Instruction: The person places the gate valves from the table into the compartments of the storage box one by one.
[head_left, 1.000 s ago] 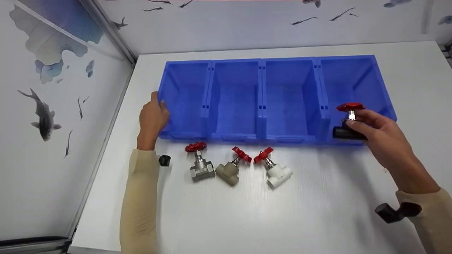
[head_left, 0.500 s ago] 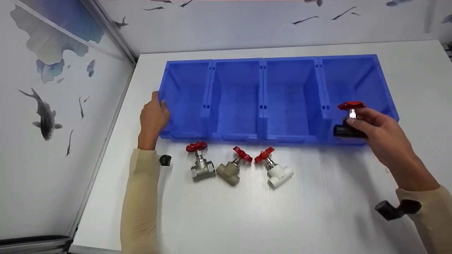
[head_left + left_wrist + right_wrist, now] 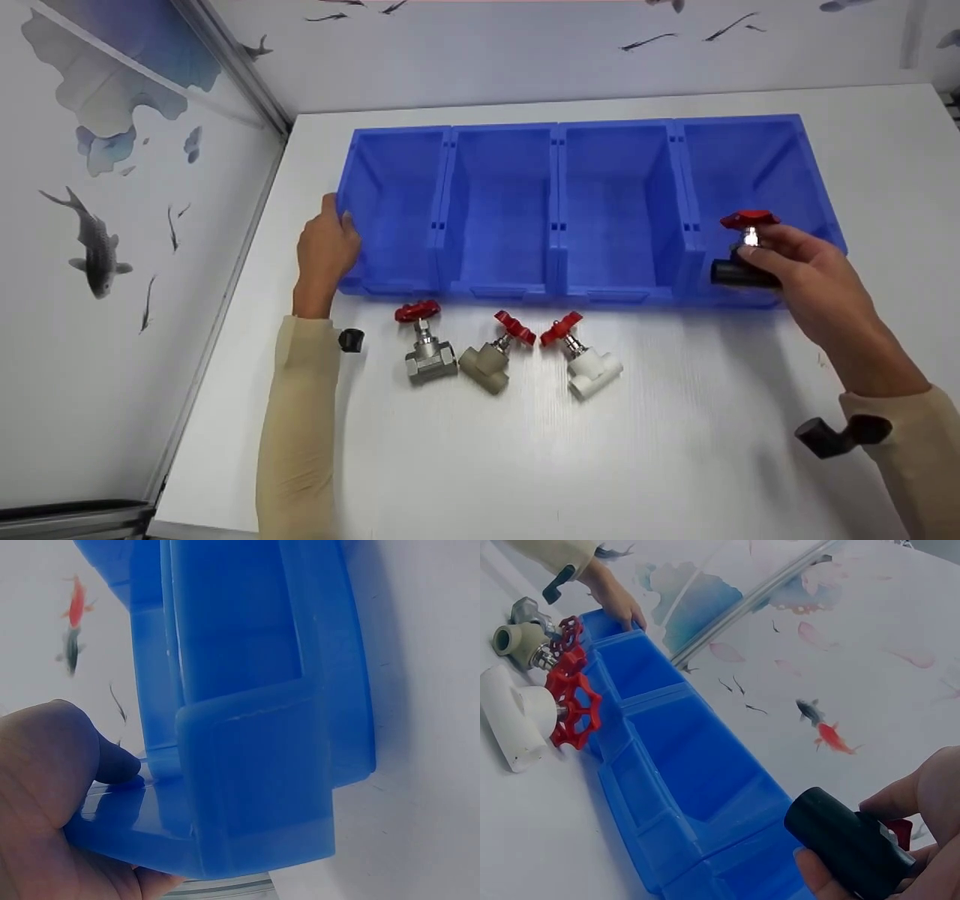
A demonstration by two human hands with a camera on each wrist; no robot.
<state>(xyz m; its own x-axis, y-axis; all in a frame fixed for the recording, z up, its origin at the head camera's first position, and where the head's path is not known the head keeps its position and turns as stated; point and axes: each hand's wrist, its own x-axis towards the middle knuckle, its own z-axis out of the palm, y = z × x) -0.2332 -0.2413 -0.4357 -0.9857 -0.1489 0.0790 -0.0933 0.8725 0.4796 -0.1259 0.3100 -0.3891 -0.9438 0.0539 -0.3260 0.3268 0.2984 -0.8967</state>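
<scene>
My right hand [image 3: 821, 289] pinches a black valve with a red handwheel [image 3: 739, 271] between thumb and fingers. It hovers over the front part of the rightmost blue bin [image 3: 814, 176], handwheel up. In the right wrist view the black pipe body [image 3: 840, 840] points toward the bins, while the fingers partly hide the handwheel. My left hand [image 3: 325, 247] grips the outer side wall of the leftmost blue bin [image 3: 394, 135]. The left wrist view has the thumb [image 3: 116, 763] over that wall, with most other fingers hidden.
In front of the bins lie a metal valve [image 3: 430, 360], a tan valve [image 3: 487, 366] and a white valve [image 3: 592, 371], all with red handwheels. Two middle bins [image 3: 499, 135] stand between the outer ones on the white table [image 3: 480, 465]. Printed panels rise behind and at left.
My right hand has risen slightly in the head view, with the black valve still pinched. The left hand keeps its grip on the bin wall, and the lying valves stay put.
</scene>
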